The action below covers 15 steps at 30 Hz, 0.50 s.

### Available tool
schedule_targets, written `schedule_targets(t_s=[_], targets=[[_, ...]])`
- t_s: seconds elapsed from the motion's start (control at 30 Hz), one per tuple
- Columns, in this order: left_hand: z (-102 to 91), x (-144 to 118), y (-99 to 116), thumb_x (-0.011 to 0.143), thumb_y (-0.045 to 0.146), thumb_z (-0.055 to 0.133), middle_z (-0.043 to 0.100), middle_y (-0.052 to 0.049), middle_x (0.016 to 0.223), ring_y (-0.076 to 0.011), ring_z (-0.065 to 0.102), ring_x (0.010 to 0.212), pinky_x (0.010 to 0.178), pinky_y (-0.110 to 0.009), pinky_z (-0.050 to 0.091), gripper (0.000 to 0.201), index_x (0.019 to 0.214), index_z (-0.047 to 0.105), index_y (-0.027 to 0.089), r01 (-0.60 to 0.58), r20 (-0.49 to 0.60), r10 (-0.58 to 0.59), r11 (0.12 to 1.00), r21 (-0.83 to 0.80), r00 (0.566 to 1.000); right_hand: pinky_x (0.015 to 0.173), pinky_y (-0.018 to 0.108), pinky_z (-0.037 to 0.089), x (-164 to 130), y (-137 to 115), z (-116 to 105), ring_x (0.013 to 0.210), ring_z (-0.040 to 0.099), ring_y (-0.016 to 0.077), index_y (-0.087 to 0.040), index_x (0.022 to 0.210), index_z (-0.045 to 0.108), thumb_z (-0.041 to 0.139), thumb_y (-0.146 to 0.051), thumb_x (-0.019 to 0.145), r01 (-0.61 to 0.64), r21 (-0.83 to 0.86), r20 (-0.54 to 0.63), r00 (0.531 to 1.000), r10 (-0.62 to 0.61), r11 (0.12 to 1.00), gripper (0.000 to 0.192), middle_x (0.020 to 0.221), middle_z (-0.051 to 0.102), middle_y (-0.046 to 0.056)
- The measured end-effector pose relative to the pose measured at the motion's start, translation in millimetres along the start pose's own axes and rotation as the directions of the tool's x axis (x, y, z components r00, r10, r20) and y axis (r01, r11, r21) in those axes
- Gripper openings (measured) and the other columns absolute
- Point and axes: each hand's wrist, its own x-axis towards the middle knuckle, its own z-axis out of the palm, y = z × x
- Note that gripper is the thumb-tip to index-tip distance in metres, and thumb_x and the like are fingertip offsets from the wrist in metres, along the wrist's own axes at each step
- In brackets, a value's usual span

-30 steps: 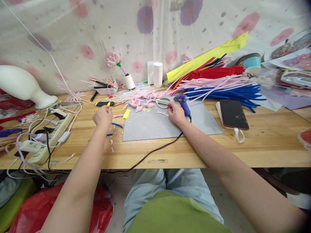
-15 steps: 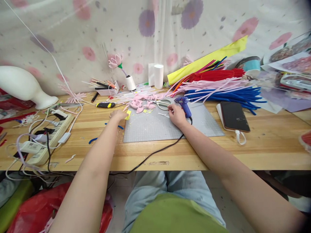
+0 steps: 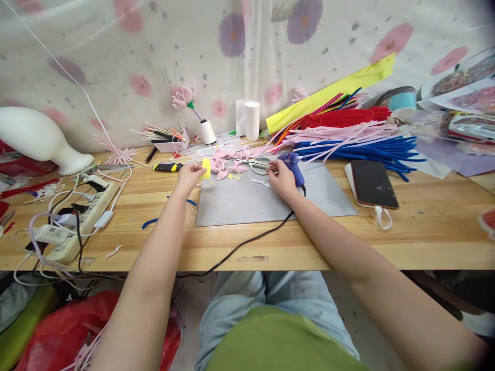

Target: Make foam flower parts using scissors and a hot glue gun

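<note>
My left hand pinches a small yellow strip, held up over the left edge of the grey cutting mat. The scissors lie at the back of the mat, pale handles towards the right. My right hand has its fingers curled on the end of those handles; the fingertips are partly hidden. Just behind that hand is a blue glue gun, its black cord running off the front edge. Pink fuzzy petals lie between my hands, beside small yellow and white scraps.
Bundles of blue, pink and red pipe cleaners lie at the back right. A phone rests right of the mat. On the left are a utility knife and a cable-filled power strip. A pink flower stands in a white spool.
My left hand has lifted the yellow strip off the mat's edge and turned it upright. My right hand has shifted slightly up at the scissors handles.
</note>
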Motion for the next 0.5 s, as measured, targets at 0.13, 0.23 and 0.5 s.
schedule_targets(t_s=[0.13,0.23,0.5], targets=[[29.0,-34.8,13.4,0.057,0.027,0.074,0.060,0.000,0.063,-0.0110,0.057,0.059,0.059,-0.025,0.048,0.027,0.067,0.053,0.015,0.047,0.080,-0.036,0.989,-0.138,0.996,0.075,0.032,0.049,1.3,-28.3,7.1,0.078,0.062,0.0145,-0.020,0.100,0.044,0.059,-0.023,0.069,-0.317,0.476,0.248,0.943,0.221,0.821,0.034,0.087,0.066,0.003],[54.3,-57.1,11.1,0.059,0.027,0.074,0.058,0.001,0.061,-0.0105,0.056,0.056,0.057,-0.026,0.048,0.026,0.069,0.052,0.015,0.093,0.118,-0.068,0.971,-0.221,0.991,0.073,0.029,0.050,-4.3,-52.3,18.0,0.073,0.063,0.0123,-0.021,0.099,0.043,0.064,-0.027,0.068,-0.502,0.570,0.475,0.847,0.237,0.651,0.038,0.082,0.064,0.001],[73.6,-78.0,-1.3,0.061,0.021,0.072,0.058,0.002,0.061,-0.0100,0.055,0.057,0.054,-0.023,0.045,0.023,0.073,0.053,0.016,0.188,0.192,-0.140,0.948,-0.257,0.971,0.060,0.023,0.046,-3.4,-66.1,33.8,0.056,0.054,0.0077,-0.019,0.091,0.043,0.063,-0.006,0.063,-0.505,0.497,0.404,0.855,0.327,0.706,0.036,0.062,0.055,-0.006]])
